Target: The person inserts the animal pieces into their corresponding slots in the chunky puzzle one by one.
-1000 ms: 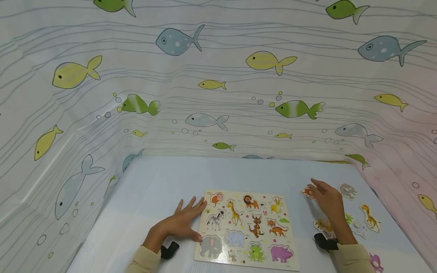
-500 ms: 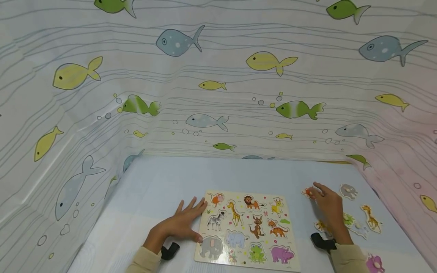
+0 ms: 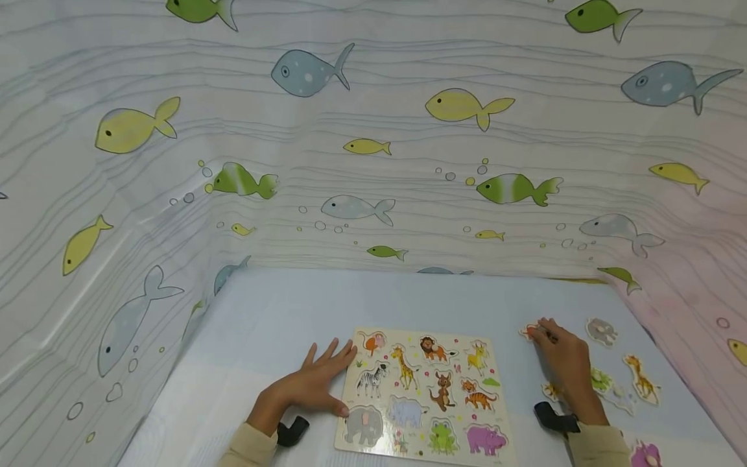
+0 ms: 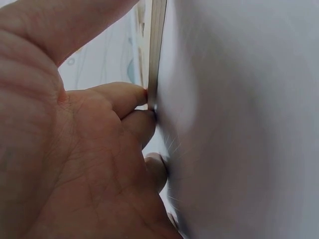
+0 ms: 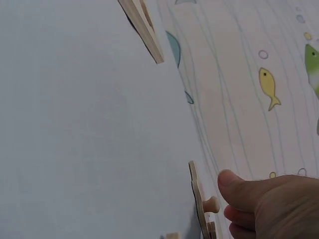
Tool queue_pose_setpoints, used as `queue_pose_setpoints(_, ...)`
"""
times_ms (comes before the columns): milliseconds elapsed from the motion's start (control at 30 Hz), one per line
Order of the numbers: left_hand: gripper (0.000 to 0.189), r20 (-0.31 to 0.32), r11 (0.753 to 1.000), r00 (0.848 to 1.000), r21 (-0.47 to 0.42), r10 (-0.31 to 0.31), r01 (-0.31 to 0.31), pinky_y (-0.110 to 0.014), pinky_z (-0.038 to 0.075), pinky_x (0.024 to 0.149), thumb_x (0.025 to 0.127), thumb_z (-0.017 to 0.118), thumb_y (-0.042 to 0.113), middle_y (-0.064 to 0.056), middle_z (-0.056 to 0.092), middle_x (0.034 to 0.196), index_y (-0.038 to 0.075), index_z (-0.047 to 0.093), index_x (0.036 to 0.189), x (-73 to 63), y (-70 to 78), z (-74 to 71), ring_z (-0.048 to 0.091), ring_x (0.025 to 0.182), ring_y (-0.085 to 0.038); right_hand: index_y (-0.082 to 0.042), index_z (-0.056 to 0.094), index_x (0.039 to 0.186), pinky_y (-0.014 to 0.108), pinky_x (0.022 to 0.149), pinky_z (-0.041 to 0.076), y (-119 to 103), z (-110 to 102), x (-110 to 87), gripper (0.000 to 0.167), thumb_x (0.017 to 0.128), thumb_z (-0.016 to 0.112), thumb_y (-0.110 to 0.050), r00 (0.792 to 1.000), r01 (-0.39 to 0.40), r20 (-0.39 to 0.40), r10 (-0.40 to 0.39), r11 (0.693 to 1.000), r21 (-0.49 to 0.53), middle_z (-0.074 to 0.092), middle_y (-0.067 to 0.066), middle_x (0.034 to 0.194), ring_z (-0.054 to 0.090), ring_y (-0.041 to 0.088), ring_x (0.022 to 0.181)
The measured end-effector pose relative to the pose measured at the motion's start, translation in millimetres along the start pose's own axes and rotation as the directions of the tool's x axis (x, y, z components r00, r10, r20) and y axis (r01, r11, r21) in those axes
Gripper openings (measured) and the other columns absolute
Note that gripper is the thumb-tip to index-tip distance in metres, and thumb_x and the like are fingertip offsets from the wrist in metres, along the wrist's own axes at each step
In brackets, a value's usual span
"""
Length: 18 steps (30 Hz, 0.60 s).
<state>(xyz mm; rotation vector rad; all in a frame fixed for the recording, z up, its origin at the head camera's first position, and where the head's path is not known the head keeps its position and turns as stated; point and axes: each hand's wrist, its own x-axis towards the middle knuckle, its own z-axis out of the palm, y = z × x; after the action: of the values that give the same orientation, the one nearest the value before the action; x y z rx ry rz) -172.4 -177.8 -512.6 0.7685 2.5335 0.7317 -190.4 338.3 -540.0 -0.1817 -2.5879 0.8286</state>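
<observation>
My left hand (image 3: pixel 309 388) lies spread at the left side of a wooden animal puzzle board (image 3: pixel 504 425), thumb over its lower left edge. Its fingertips meet the board's side in the left wrist view. To the board's right, my right hand (image 3: pixel 565 360) is over an orange animal puzzle piece (image 3: pixel 528 331), thumb and fingers bent toward it. The right wrist view has a puzzle piece on the table with a wooden knob (image 5: pixel 212 204); a small gap shows between that knob and the thumb (image 5: pixel 237 189). The right hand partly hides the orange piece in the head view.
Around the right forearm lie loose pieces: a grey elephant (image 3: pixel 601 331), a giraffe (image 3: pixel 640 379), a green piece (image 3: pixel 600 380), a pale piece (image 3: pixel 621 400), an orange-brown piece (image 3: pixel 550 391) and a purple piece (image 3: pixel 645 454). Fish-patterned cloth (image 3: pixel 408 194) walls surround the table.
My right hand has come down toward the orange piece, its outstretched fingers bending in and drawing nearer the thumb. The left hand stays at the board's edge. The head view shifts slightly.
</observation>
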Motion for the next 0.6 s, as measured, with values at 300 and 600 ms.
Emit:
queue_pose_setpoints(300, 0.122, -0.001, 1.0, 1.0, 0.004, -0.01, 0.01, -0.066, -0.015, 0.118, 0.068, 0.083, 0.056, -0.008, 0.009, 0.169, 0.012, 0.018, 0.161, 1.1, -0.2, 0.1, -0.004, 0.156, -0.038, 0.005, 0.068, 0.122, 0.066, 0.1, 0.044, -1.9, 2.0, 2.3, 0.033, 0.093, 0.07, -0.012, 0.998, 0.02, 0.065, -0.014, 0.995, -0.094, 0.061, 0.03, 0.129, 0.055, 0.052, 0.124)
queue_pose_setpoints(600, 0.122, 0.001, 1.0, 1.0, -0.007, -0.012, 0.012, -0.066, -0.015, 0.119, 0.068, 0.084, 0.055, -0.007, 0.008, 0.169, 0.012, 0.018, 0.161, 0.7, -0.6, 1.0, -0.004, 0.156, -0.037, 0.009, 0.066, 0.122, 0.067, 0.098, 0.045, -3.0, 3.5, 2.0, 0.036, 0.09, 0.071, -0.007, 0.997, 0.052, 0.063, -0.045, 0.991, -0.12, 0.062, 0.03, 0.126, 0.056, 0.052, 0.122)
